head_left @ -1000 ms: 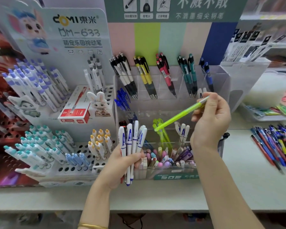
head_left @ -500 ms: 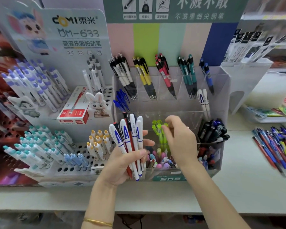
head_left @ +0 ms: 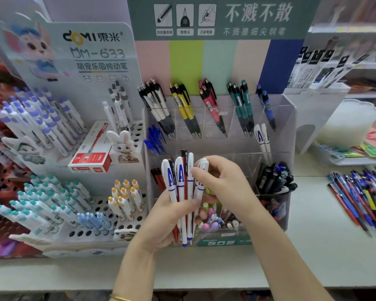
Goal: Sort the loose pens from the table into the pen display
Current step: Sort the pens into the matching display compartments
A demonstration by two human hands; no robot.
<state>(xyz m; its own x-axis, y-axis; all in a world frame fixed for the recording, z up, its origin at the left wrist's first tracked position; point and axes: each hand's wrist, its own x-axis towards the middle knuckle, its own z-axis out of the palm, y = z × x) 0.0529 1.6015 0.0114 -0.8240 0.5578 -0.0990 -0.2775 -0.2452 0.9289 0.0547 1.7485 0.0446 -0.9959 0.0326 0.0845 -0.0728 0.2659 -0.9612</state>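
The left hand (head_left: 167,220) grips a bunch of pens (head_left: 180,181), fingers curled round them. Just right of it, the right hand (head_left: 224,181) pinches the top of one white pen (head_left: 202,168) in the bunch. It looks like picking-out time. Next, that pen should be pulled free and dropped in the display (head_left: 289,131) behind the hands, maybe by the A pens (head_left: 261,137) up and right. Loose pens (head_left: 360,198) lie far right on the table (head_left: 313,246).

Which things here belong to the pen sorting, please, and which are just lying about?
Part of the job: white pens gripped by the left hand and pinched by the right hand; loose pens on the table; clear pen display.
Just lying about: red box; rabbit figurine; white tub.
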